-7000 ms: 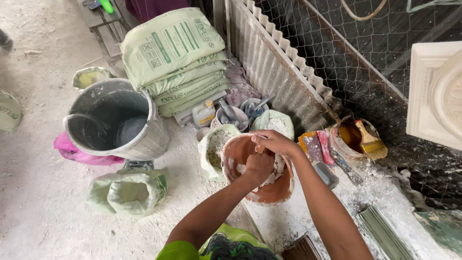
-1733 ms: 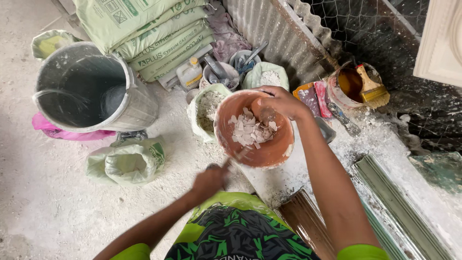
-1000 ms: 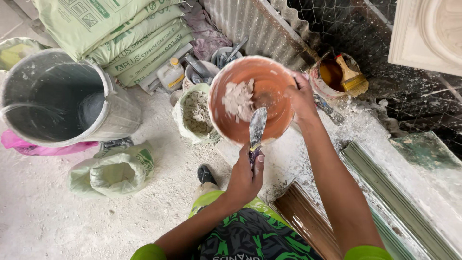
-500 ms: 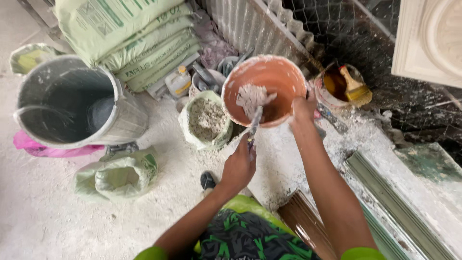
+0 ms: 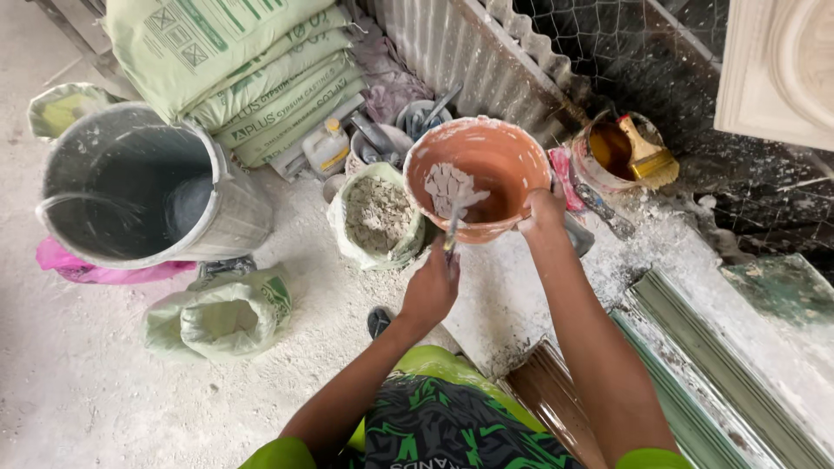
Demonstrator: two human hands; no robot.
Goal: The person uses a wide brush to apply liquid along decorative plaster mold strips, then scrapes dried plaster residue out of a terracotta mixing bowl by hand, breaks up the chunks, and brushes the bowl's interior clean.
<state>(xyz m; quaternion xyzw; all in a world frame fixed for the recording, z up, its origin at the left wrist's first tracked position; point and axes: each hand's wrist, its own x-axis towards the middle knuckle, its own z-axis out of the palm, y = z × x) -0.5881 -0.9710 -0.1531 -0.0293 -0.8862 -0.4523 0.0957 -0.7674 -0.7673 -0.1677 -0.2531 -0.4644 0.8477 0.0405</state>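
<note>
Hands are working together: I'm gripping the orange bowl's (image 5: 499, 165) rim with my right hand (image 5: 543, 211) while my left hand (image 5: 430, 291) is holding the scraper (image 5: 453, 227) upright, blade reaching into the plaster (image 5: 450, 184).

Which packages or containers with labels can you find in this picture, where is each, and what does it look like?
Stacked sacks: top left, against the corrugated sheet; pale green, flat, dark print.
Small jug: beside the stack; whitish, yellow cap.
Open bag: floor, below the grey drum; pale green, crumpled.
</note>
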